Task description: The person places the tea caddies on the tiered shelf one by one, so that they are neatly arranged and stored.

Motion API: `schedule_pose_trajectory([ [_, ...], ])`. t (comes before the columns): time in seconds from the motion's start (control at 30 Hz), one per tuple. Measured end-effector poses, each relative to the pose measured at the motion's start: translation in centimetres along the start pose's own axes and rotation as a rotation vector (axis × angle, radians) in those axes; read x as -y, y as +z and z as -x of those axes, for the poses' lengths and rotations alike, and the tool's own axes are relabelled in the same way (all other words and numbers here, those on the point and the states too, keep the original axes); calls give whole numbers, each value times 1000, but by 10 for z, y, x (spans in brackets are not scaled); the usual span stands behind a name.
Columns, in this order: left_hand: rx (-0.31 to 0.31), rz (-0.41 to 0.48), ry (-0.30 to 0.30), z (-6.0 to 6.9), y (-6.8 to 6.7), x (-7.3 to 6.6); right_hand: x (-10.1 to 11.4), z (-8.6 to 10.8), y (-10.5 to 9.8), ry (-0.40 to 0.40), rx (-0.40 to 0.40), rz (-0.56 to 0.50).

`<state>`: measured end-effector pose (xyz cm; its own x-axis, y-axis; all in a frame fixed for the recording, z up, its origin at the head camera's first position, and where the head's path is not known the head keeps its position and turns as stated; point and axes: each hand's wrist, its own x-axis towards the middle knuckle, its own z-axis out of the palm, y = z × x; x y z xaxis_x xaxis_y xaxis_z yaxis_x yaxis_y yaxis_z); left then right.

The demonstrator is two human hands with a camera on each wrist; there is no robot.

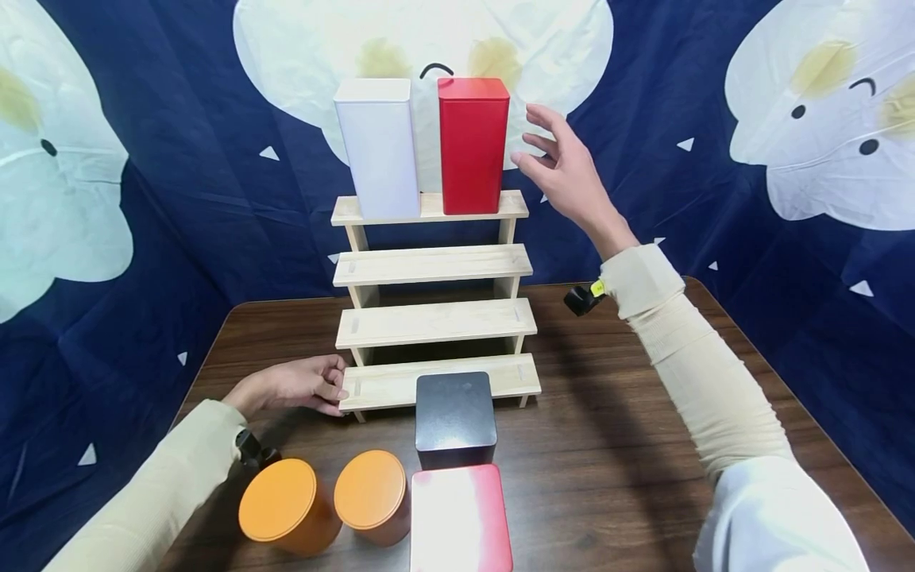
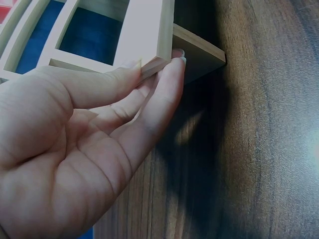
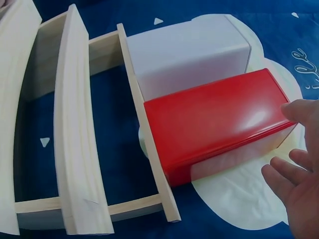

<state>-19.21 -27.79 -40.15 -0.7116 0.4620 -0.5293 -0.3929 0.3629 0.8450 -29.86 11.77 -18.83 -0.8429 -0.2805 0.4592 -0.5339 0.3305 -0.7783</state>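
A stepped wooden shelf rack (image 1: 436, 322) stands on the table, its top step holding a tall white tin (image 1: 379, 151) and a tall red tin (image 1: 473, 147). My left hand (image 1: 303, 385) pinches the left end of the lowest step; in the left wrist view the thumb lies on top and fingers beneath the board (image 2: 144, 35). To the right of the red tin, my right hand (image 1: 565, 171) is raised with fingers spread and relaxed, holding nothing. The head view shows a gap between them. In the right wrist view the thumb (image 3: 299, 110) overlaps the upper end of the red tin (image 3: 219, 119).
A black square tin (image 1: 456, 413) stands in front of the lowest step. Nearer are a red tin with a glare-washed lid (image 1: 457, 520) and two orange round canisters (image 1: 279, 500) (image 1: 372, 488). Dark blue cloth (image 1: 214, 199) with white cloud shapes hangs behind the wooden table (image 1: 593, 477).
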Motion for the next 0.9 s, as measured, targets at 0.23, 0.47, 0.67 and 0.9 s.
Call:
schedule_pose_trajectory([
  [0.23, -1, -1, 5, 0, 0, 0, -5, 14, 3, -43, 14, -43],
  [0.47, 1, -2, 7, 1, 0, 0, -5, 29, 9, -82, 37, -54],
  [0.67, 5, -2, 9, 0, 0, 2, -4, 43, 17, -116, 75, -73],
  [0.9, 10, 2, 9, 0, 0, 2, -7, 64, 25, -150, 144, -80],
])
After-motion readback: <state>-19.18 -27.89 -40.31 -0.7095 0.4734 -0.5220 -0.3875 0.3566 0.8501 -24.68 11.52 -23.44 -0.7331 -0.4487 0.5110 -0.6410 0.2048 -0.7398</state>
